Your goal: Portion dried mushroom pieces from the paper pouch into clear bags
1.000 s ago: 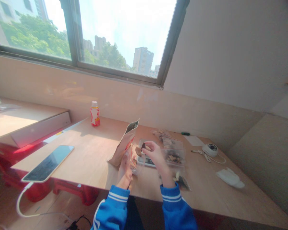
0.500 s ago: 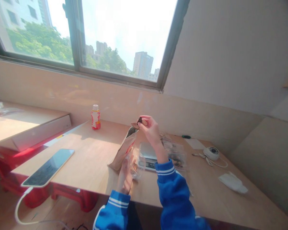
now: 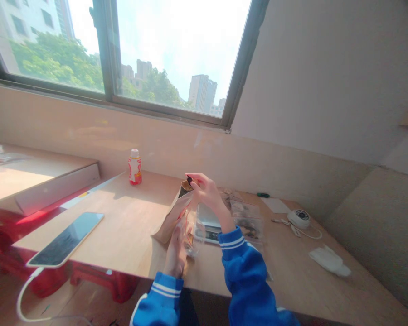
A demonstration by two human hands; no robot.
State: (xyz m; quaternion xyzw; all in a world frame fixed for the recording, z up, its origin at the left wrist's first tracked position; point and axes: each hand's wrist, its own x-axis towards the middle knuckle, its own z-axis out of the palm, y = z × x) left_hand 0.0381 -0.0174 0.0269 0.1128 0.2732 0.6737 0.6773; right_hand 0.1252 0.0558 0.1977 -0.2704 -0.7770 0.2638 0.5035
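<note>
A tan paper bag (image 3: 172, 219) stands tilted near the table's front edge, its mouth open toward the upper right. My left hand (image 3: 176, 251) is closed on the bag's lower right side; its fingertips are partly hidden. At the mouth, my right hand (image 3: 207, 192) pinches a small dark piece (image 3: 189, 180) between thumb and fingers. Brownish material shows at the opening, too small to name. A clear plastic bag or wrapper (image 3: 197, 240) lies against my left hand. Just right of it sits a flat digital scale (image 3: 211, 235), partly covered by my right forearm.
Clear bags of dark pieces (image 3: 248, 222) lie right of the scale. Farther right are a white round camera (image 3: 299, 218) with its cable, a crumpled tissue (image 3: 329, 260) and a green-handled tool (image 3: 263, 195). At left are a phone (image 3: 68, 240) and a small bottle (image 3: 135, 167).
My right hand has moved slightly down and left, bringing the dark piece to the paper bag's mouth. My left hand has kept its hold on the bag.
</note>
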